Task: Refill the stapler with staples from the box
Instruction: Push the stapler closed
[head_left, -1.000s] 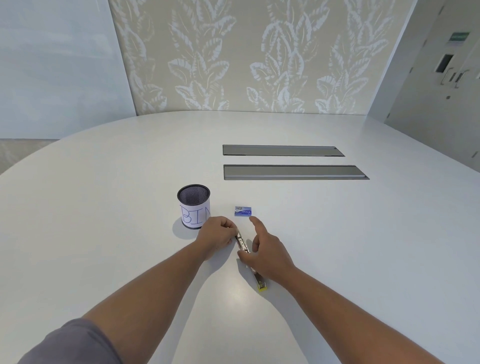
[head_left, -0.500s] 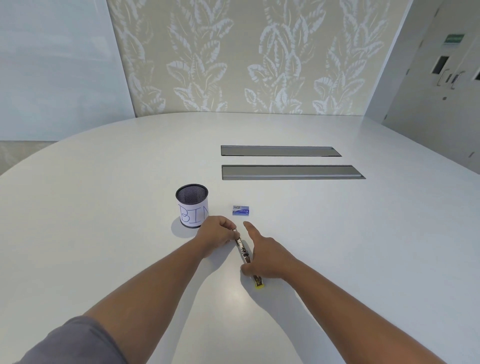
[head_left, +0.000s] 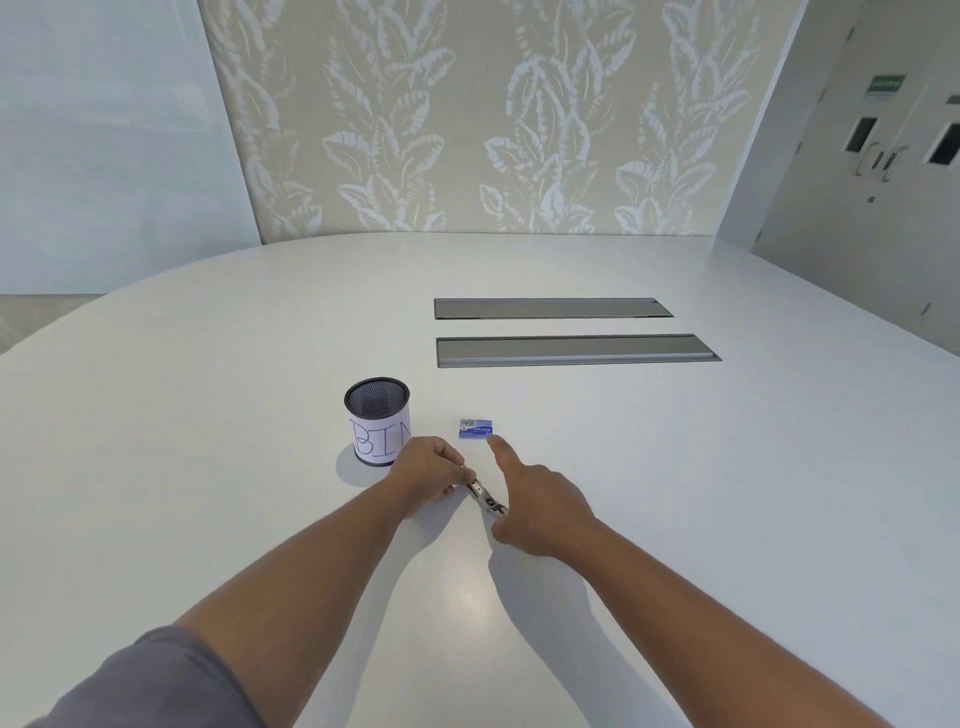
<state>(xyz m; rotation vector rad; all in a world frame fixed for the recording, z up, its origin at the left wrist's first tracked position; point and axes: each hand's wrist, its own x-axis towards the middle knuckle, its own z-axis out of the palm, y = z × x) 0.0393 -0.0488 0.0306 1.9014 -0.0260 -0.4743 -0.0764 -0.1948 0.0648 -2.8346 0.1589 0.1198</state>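
A small metal stapler (head_left: 485, 498) lies opened flat on the white table (head_left: 727, 493), running diagonally between my hands. My left hand (head_left: 428, 475) pinches its far end with closed fingers. My right hand (head_left: 535, 506) covers the stapler's near end, so that end is hidden. Its index finger stretches forward, with the tip just short of the small blue staple box (head_left: 475, 429), which lies flat a little beyond the stapler. I cannot tell whether the fingertip touches the box.
A black mesh cup (head_left: 377, 420) with a paper label reading "BIN" stands left of the staple box, close to my left hand. Two long grey cable hatches (head_left: 571, 349) sit flush in the table further back.
My right hand has slid forward over the stapler, hiding its yellow near end, and its index finger has reached closer to the staple box. My left hand kept its pinch.
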